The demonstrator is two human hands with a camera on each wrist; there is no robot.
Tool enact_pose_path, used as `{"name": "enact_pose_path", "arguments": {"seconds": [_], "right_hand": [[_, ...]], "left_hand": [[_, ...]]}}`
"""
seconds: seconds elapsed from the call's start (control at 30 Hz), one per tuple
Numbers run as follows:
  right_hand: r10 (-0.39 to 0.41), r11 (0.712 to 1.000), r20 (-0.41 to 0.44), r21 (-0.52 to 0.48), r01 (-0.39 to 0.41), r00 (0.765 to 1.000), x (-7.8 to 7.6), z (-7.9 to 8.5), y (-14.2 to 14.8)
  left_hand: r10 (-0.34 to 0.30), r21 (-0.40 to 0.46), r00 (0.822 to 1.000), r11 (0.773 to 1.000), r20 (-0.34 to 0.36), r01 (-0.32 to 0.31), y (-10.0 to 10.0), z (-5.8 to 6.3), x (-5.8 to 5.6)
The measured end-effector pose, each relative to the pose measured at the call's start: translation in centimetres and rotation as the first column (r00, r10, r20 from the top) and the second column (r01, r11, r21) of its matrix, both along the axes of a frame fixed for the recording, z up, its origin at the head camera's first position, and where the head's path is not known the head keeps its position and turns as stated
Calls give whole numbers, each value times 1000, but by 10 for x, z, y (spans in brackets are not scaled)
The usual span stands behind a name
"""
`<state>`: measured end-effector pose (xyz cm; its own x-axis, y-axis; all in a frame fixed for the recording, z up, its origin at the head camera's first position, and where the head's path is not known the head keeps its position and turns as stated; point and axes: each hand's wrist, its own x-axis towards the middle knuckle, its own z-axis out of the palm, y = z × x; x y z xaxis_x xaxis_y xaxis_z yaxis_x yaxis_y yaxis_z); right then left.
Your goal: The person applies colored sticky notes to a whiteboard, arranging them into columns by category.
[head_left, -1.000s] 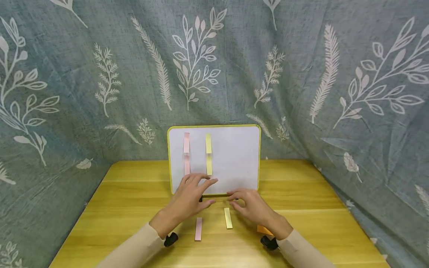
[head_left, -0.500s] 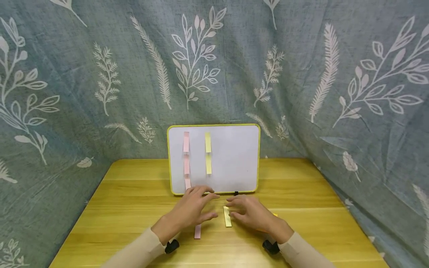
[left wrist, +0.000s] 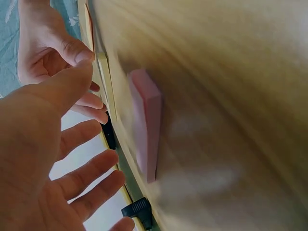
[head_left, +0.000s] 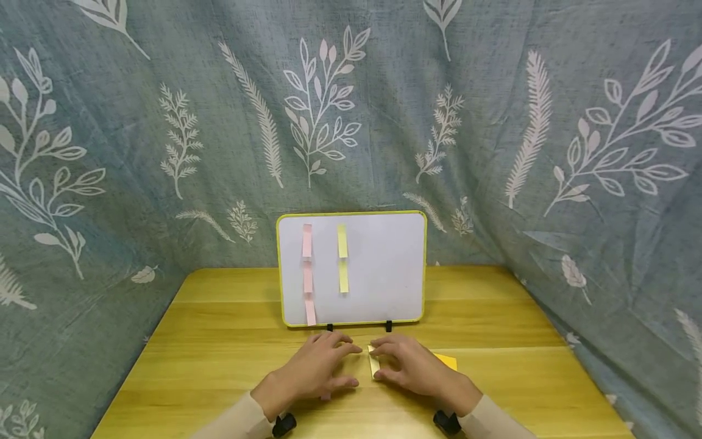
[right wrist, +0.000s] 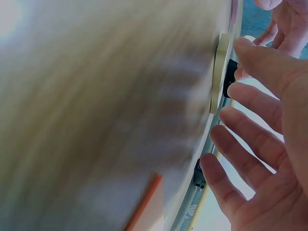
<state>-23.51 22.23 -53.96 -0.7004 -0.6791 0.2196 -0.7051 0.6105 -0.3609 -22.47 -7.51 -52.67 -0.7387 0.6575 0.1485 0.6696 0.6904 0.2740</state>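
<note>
My left hand (head_left: pixel 312 372), fingers spread and holding nothing, hovers over a pink pad of narrow sticky notes (left wrist: pixel 151 130), which it mostly covers in the head view. Close by, my right hand (head_left: pixel 411 369) has loosely bent, parted fingers; its thumb and fingertips are right at a pale yellow sticky-note pad (head_left: pixel 374 364). Behind both stands a yellow-framed whiteboard (head_left: pixel 384 268). Down its left side run a top pink strip (head_left: pixel 307 242), a middle one and a slightly tilted bottom one. Two yellow strips (head_left: pixel 342 241) hang in a second column.
An orange sticky-note pad (head_left: pixel 446 361) lies on the wooden table (head_left: pixel 493 317), partly behind my right hand. Black feet (head_left: pixel 389 326) support the whiteboard's lower edge. A patterned blue-green cloth (head_left: pixel 384 122) encloses the back and sides.
Both hands have come down from the whiteboard toward the pads on the table. The bottom pink strip, earlier behind my left hand, now shows. The head view has tilted slightly upward.
</note>
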Motion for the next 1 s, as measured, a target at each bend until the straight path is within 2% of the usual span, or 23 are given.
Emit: {"name": "enact_pose_path", "arguments": {"seconds": [0.33,0.5,0.63,1.0], "right_hand": [[4,998,-30,61,-2,1000,-3,4,-9],[-18,992,-22,124,21,1000,0,7,-9],[-37,986,-8,161,38,999,2,9,-4],[6,985,-35,171,0,999,-3,13,-11]], "left_hand": [[0,-52,999,999,44,2,-2,-3,1],[4,-51,997,999,77,0,1,-5,6],[-6,-60,998,998,62,10,6,-8,9],[4,-94,996,996,84,3,0,-5,8]]}}
